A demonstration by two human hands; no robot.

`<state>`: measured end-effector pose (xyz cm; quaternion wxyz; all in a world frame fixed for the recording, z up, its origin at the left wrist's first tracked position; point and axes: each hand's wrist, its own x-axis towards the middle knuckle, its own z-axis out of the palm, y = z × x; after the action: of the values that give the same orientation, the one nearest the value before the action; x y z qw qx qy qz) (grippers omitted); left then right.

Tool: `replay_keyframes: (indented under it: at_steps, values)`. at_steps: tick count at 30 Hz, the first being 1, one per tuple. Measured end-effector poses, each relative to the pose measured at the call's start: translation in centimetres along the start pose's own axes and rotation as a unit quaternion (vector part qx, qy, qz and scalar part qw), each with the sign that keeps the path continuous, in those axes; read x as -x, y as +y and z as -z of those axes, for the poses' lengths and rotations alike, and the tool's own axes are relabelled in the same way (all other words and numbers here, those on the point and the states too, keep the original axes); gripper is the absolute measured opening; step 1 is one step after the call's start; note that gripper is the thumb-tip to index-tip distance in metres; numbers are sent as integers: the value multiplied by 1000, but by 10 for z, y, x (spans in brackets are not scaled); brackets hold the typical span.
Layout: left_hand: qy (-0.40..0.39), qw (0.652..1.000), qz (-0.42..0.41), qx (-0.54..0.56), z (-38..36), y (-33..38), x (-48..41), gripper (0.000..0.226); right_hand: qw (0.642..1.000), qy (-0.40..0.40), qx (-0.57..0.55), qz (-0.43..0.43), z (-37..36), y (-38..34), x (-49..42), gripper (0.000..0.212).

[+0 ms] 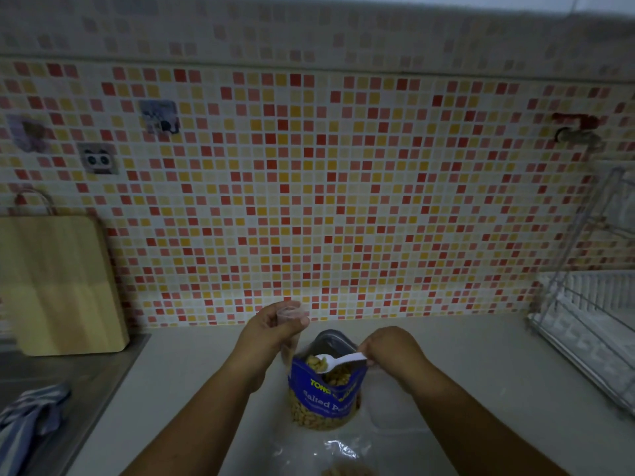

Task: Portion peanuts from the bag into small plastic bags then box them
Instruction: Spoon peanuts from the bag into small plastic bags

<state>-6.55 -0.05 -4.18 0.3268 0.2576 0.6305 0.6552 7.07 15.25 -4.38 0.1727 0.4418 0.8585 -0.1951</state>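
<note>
A blue bag of salted peanuts [321,395] stands open on the pale counter [178,389], with nuts showing at its mouth. My right hand [391,348] pinches the handle of a white plastic spoon [338,360], whose bowl carries peanuts just above the bag's opening. My left hand [271,333] holds a small clear plastic bag [291,316] by its top, up and to the left of the peanut bag. Another clear plastic bag [347,453] with some peanuts lies on the counter near the bottom edge.
A wooden cutting board [58,283] leans on the tiled wall at the left. A steel sink [79,376] with a striped cloth [27,417] is at the lower left. A wire dish rack [591,304] stands at the right. A clear container [395,403] sits beside the peanut bag.
</note>
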Motion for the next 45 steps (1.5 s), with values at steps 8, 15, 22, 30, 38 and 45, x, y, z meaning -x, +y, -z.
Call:
replay_keyframes:
  at_steps: [8,15,22,30,38,45]
  values:
    - [-41,957,-64,-280,-2,1,8,46,981,-99,160,-51,27,9,7,43]
    - [-63,899,-103,-421,-14,2,11,56,980,-58,189,-33,60,16,28,47]
    - [-70,870,-115,-475,-30,0,8,50,978,1,206,-19,62,-1,37,45]
    - [-29,927,-123,-354,-46,-3,9,38,901,301,195,244,52,-26,86,21]
    - [34,990,-56,-128,-30,2,11,20,773,554,178,253,59,-8,86,7]
    - [50,999,-19,-7,-24,3,15,20,916,273,217,197,-12,-8,45,23]
